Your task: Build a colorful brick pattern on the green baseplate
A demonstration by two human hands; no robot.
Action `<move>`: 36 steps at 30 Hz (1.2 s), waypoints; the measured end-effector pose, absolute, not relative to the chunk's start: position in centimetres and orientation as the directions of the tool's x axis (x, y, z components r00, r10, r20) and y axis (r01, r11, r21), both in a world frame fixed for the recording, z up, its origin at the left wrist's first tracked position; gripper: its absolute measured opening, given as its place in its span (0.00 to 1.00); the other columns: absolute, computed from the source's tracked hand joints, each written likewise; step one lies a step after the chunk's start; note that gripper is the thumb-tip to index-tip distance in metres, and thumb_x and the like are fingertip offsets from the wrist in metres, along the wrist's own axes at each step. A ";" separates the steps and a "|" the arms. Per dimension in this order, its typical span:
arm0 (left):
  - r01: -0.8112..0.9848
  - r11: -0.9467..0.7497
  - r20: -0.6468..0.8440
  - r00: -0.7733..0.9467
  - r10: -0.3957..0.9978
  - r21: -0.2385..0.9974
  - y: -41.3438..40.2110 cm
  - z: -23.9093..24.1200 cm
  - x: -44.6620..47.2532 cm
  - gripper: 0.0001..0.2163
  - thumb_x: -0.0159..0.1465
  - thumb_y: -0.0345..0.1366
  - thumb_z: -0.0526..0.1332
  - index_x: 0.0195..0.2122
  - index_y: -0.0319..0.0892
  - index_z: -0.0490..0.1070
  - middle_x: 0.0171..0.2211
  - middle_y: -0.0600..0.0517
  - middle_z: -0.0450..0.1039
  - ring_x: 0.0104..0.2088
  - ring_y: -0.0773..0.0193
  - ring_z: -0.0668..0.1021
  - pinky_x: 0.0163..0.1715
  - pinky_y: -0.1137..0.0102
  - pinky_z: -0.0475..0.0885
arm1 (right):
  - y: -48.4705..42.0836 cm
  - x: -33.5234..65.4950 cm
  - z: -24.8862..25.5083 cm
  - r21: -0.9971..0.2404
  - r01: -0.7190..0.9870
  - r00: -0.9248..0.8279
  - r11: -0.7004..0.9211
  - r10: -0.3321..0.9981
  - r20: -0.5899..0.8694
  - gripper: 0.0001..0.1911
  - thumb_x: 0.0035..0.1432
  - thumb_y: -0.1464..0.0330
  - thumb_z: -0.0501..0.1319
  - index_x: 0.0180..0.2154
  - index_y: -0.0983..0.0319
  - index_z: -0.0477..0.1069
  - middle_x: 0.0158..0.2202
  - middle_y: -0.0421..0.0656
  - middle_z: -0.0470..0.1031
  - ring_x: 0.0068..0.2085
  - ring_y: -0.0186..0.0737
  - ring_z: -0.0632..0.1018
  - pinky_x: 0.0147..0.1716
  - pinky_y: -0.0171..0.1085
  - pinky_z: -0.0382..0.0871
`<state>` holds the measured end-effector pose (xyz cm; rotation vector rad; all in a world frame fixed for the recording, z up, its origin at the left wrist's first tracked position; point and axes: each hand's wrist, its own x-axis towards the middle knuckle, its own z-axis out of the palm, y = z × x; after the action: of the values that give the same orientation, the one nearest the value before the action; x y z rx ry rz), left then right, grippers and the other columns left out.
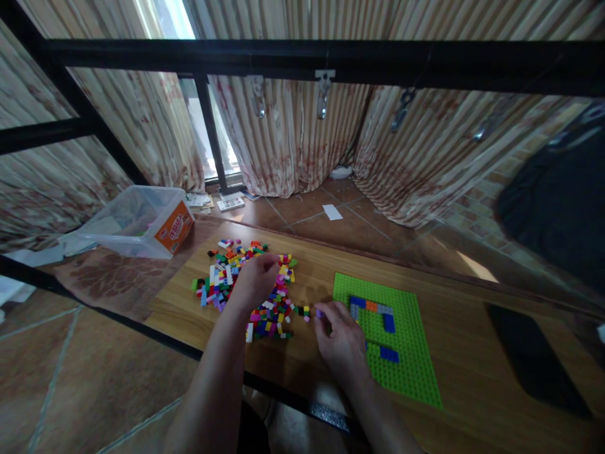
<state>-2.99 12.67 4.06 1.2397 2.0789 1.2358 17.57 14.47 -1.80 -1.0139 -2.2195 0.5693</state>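
Note:
A heap of loose, many-coloured toy building bricks [220, 296] lies spread on the wooden table. My left hand [255, 282] is over the heap, its fingers curled together among the bricks; what they hold, if anything, is hidden. Between the thumb and forefinger of my right hand [344, 340] is a small purple brick [319, 313]. That hand is beside a green studded baseplate [411, 378] and covers part of its left edge. Fixed on the plate are a bent row of blue, orange and grey bricks [372, 306] and a separate blue brick [389, 354].
A clear plastic box [123, 239] with an orange label stands beyond the table's left end. On the right of the table [466, 353] lies a flat black object [534, 359]. A black metal bar [302, 58] with hanging clips crosses in front of the curtains.

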 end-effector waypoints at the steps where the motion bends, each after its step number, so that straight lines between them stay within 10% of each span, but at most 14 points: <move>1: 0.534 0.245 0.099 -0.536 0.839 0.809 12.7 3.9 -3.1 0.09 0.56 0.34 0.58 0.27 0.41 0.78 0.18 0.55 0.69 0.22 0.65 0.69 0.23 0.73 0.61 | 14.5 17.6 -1.9 -0.576 0.527 -0.524 0.625 0.772 0.359 0.11 0.62 0.71 0.54 0.42 0.59 0.74 0.38 0.44 0.76 0.38 0.40 0.76 0.38 0.36 0.69; 15: 0.875 0.326 0.240 -0.424 0.873 0.358 14.6 2.6 -2.1 0.16 0.61 0.32 0.57 0.49 0.41 0.75 0.47 0.43 0.76 0.50 0.51 0.74 0.54 0.58 0.65 | 14.7 17.5 -2.5 -0.563 0.494 -0.580 0.662 0.734 0.354 0.14 0.61 0.74 0.55 0.47 0.59 0.71 0.40 0.44 0.78 0.41 0.43 0.78 0.42 0.41 0.71; 36: 0.629 0.636 0.184 -0.761 0.622 0.447 13.7 2.5 -7.4 0.20 0.60 0.25 0.54 0.52 0.37 0.74 0.52 0.43 0.74 0.55 0.55 0.73 0.58 0.64 0.64 | 15.6 18.3 -4.3 -0.578 0.441 -0.603 0.687 0.703 0.376 0.13 0.64 0.71 0.52 0.44 0.58 0.73 0.40 0.43 0.79 0.42 0.40 0.80 0.42 0.38 0.72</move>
<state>-7.37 13.71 2.51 1.0907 2.8535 0.7876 18.27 15.55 -4.29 -0.8746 -2.3049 0.5811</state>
